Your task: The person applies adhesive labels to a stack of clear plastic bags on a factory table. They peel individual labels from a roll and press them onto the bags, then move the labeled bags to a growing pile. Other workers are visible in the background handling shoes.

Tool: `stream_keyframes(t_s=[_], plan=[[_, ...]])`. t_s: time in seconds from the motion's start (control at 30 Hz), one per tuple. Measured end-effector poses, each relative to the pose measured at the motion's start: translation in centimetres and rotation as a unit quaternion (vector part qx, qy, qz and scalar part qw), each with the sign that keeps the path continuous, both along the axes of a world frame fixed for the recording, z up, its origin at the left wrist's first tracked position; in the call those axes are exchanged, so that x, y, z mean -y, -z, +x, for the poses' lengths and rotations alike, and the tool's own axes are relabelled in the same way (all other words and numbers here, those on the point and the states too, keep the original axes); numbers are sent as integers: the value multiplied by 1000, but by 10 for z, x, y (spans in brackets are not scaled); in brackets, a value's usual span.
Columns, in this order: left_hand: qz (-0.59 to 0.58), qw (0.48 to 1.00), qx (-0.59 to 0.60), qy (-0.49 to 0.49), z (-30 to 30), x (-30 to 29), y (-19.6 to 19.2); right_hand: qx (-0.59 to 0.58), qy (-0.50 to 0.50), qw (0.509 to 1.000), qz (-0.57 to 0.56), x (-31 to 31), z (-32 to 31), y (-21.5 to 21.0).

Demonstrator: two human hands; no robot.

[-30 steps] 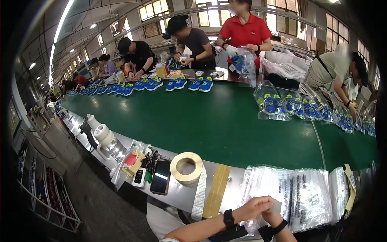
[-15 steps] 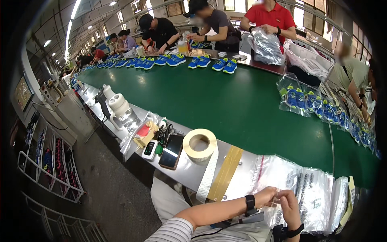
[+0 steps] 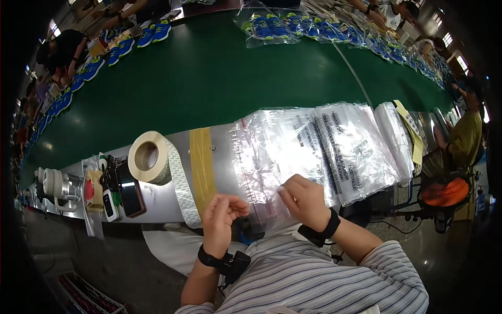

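Clear flat plastic bags (image 3: 282, 138): thin film, v. glossy, crinkled. Long silver metal bench top (image 3: 226, 157): smooth, semi-gloss. Wide green conveyor belt (image 3: 183, 73): smooth, low sheen. Round cream paper label roll (image 3: 162, 163): approx. matt. Broad brown plastic-looking tape strip (image 3: 202, 167): smooth, sl. shiny. Black rectangular glass-fronted phone (image 3: 129, 189): glossy. White-and-dark striped cloth shirt (image 3: 314, 277): matt, soft-looking, w/ creases.

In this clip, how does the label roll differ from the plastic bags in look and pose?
Colour: the label roll is cream; the plastic bags are clear with dark print.
Pose: the label roll is a wound ring trailing a strip; the plastic bags lie flat, overlapping.
Both rest on the metal ledge beside the green conveyor.
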State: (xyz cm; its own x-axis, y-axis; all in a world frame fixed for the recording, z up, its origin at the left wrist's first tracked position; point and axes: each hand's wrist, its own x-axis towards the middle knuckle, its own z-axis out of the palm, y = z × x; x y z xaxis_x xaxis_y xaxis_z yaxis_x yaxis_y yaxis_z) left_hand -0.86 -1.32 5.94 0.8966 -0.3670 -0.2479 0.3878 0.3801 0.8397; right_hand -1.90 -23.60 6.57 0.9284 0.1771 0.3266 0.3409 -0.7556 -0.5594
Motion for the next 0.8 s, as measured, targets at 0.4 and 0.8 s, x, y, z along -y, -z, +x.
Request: stream_keyframes(t_s=[0.4,0.8], plan=[[78,997,17,24,3,10,38,28,483,862,155,211,-48,-6],[262,917,-22,-301,-101,-115,77,200,193,940,-197,113,-25,-27]])
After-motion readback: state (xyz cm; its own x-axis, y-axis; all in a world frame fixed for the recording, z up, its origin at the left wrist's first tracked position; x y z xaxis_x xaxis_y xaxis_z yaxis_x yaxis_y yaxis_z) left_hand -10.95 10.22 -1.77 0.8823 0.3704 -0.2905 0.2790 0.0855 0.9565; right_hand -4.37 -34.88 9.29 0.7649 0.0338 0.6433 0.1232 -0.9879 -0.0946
